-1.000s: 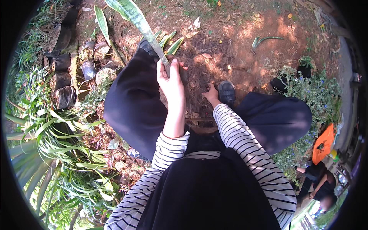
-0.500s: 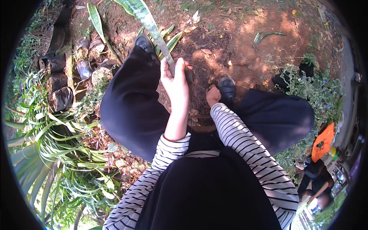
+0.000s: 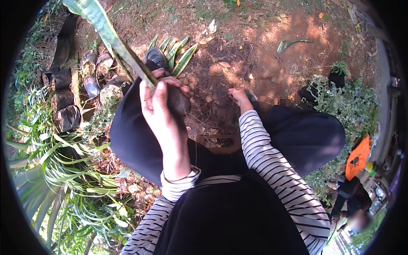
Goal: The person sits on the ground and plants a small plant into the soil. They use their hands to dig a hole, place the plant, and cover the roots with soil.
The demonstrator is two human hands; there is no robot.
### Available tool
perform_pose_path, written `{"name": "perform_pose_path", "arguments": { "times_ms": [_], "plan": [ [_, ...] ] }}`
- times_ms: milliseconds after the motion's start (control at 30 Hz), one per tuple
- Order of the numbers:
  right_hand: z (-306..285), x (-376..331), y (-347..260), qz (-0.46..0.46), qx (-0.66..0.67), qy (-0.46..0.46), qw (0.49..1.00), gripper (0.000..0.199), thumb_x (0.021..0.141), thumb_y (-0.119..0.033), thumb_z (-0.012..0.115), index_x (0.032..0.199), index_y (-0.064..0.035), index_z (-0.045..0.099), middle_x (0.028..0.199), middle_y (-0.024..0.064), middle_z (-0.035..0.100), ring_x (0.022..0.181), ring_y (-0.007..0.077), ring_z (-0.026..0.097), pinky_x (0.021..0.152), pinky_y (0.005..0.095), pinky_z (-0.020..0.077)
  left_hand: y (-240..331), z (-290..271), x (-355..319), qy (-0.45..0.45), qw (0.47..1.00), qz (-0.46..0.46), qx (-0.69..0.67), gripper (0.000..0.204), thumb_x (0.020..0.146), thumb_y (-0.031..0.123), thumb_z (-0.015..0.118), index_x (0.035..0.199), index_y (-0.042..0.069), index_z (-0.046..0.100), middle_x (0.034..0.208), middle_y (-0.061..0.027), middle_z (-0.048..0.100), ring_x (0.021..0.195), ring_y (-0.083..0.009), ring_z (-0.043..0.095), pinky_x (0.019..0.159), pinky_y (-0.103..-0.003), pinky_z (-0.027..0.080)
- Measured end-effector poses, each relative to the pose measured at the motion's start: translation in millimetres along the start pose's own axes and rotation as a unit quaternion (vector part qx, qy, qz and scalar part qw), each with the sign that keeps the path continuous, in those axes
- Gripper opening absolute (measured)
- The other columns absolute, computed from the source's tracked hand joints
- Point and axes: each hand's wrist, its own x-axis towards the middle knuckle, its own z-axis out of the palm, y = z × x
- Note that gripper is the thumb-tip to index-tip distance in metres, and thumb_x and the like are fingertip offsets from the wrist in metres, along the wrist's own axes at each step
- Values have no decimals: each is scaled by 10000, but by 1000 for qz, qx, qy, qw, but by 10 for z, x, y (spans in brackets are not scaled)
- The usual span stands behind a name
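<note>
My left hand (image 3: 158,104) is closed round the base of a long snake plant leaf (image 3: 117,44), green with pale edges. The leaf slants up toward the far left. A dark, blurred clump (image 3: 178,102) shows beside the palm; whether it is attached to the leaf I cannot tell. My right hand (image 3: 241,98) is closed near my right shoe (image 3: 253,100), its fingers pinched. Anything between them is too small to make out. More snake plant leaves (image 3: 183,59) lie on the soil beside my left shoe (image 3: 156,57).
Small dark plant bags (image 3: 68,118) stand in rows at the left, above long-leaved greenery (image 3: 72,157). A loose leaf (image 3: 293,43) lies on the brown soil (image 3: 255,55) at the far right. Bushes, an orange bag (image 3: 358,159) and another person (image 3: 355,197) are at the right.
My left hand has moved left and nearer to me, and the held leaf has swung to the left. My right hand has shifted slightly farther away and to the right.
</note>
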Motion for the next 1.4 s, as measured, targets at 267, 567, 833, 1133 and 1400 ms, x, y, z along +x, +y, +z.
{"name": "perform_pose_path", "arguments": {
  "times_ms": [267,567,833,1133,1400],
  "plan": [
    [161,-64,125,-121,-226,357,898,163,695,-146,697,836,-119,620,849,23,639,813,177,613,770,306,470,865,-266,260,-47,997,5,-68,427,889,319,467,1179,19,382,836,-97,488,732,-209,500,643,-321,431],
    [1030,-680,-526,-413,-468,96,776,256,729,-226,664,979,-181,638,1152,23,551,1139,229,428,932,408,316,749,-451,294,19,990,-15,-137,347,898,326,466,1110,57,412,823,-83,470,728,-189,456,649,-319,405],
    [1393,-585,-1222,-347,-510,-30,786,566,880,-158,474,1398,-140,245,1453,89,216,1342,280,183,1091,488,179,780,-310,268,29,982,-57,-176,318,888,260,497,1108,51,399,793,-50,413,681,-147,406,583,-266,373],
    [1184,-582,-1632,-340,-570,-70,744,234,819,-168,558,1044,-182,621,1253,73,497,1189,271,417,957,413,413,762,-295,272,8,970,-72,-230,320,918,243,452,1156,54,354,789,-56,399,701,-151,393,590,-273,371],
    [1353,-470,-1112,-322,-521,-51,789,530,870,-213,520,1365,-201,330,1449,-23,259,1323,242,253,1052,619,14,761,-298,267,4,970,-94,-224,358,917,277,463,1169,36,384,797,-59,390,701,-149,383,591,-270,378]
  ]
}}
